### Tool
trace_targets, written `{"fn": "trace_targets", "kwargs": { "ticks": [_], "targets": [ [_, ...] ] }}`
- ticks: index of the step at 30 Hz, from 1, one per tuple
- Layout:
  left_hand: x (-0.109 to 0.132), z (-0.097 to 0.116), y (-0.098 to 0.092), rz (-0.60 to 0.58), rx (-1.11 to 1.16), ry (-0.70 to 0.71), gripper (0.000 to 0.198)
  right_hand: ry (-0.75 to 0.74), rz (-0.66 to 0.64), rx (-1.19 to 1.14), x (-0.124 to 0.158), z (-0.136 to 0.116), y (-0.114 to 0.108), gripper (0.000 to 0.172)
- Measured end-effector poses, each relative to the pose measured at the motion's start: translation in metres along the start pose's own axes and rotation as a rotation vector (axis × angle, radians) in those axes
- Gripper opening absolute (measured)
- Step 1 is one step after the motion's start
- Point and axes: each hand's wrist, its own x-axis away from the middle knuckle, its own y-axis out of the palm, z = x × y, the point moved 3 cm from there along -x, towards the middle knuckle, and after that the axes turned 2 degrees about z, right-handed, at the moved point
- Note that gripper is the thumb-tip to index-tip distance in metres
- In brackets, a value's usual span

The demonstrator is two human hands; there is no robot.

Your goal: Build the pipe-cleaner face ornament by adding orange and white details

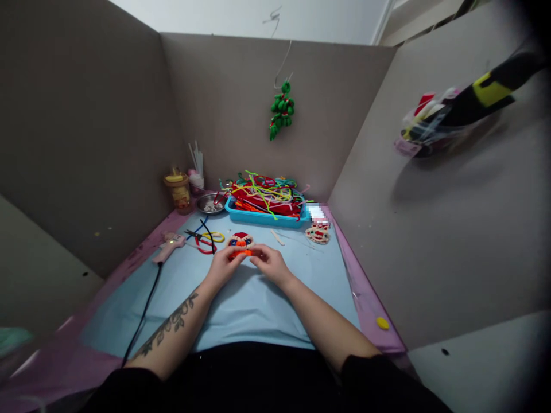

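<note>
Pink glue gun [171, 245] lay nine o'clock from orange piece [244, 252]. Left hand [224, 266] pinched the piece, fingers barely apart. Red-topped face [241, 237] sat just beyond at twelve o'clock; join unclear. Right hand [271, 265] pinched likewise, opposite the left.

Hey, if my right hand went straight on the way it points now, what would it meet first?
Your right hand would most likely meet the orange piece first, with your left hand just beyond; exact depth is hard to judge from this single view.
</note>
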Motion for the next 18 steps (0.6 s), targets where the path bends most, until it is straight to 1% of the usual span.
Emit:
{"fn": "trace_targets", "kwargs": {
  "ticks": [1,3,4,6,8,11,15,18],
  "targets": [
    [0.001,0.001,-0.002,0.037,-0.037,0.084,0.023,0.115,0.028,-0.123,0.0,0.004,0.002,0.026],
    [0.003,0.003,-0.003,0.063,-0.089,0.243,0.02,0.34,0.018,-0.348,0.0,0.012,0.008,0.03],
    [0.004,0.004,-0.003,0.065,-0.108,0.308,0.018,0.43,-0.011,-0.422,0.001,0.014,0.011,0.03],
    [0.006,0.006,-0.002,0.067,-0.146,0.399,0.016,0.543,-0.063,-0.486,0.002,0.015,0.013,0.029],
    [0.007,0.008,-0.001,0.073,-0.184,0.443,0.015,0.598,-0.073,-0.494,0.003,0.015,0.013,0.027],
    [0.007,0.01,0.0,0.073,-0.222,0.471,0.015,0.655,-0.069,-0.504,0.004,0.014,0.012,0.021],
    [0.008,0.009,0.002,0.011,-0.261,0.492,0.018,0.723,-0.103,-0.533,0.004,0.014,0.01,0.018],
    [0.008,0.007,0.002,-0.041,-0.277,0.487,0.019,0.719,-0.13,-0.509,0.005,0.015,0.009,0.023]
  ]
}}
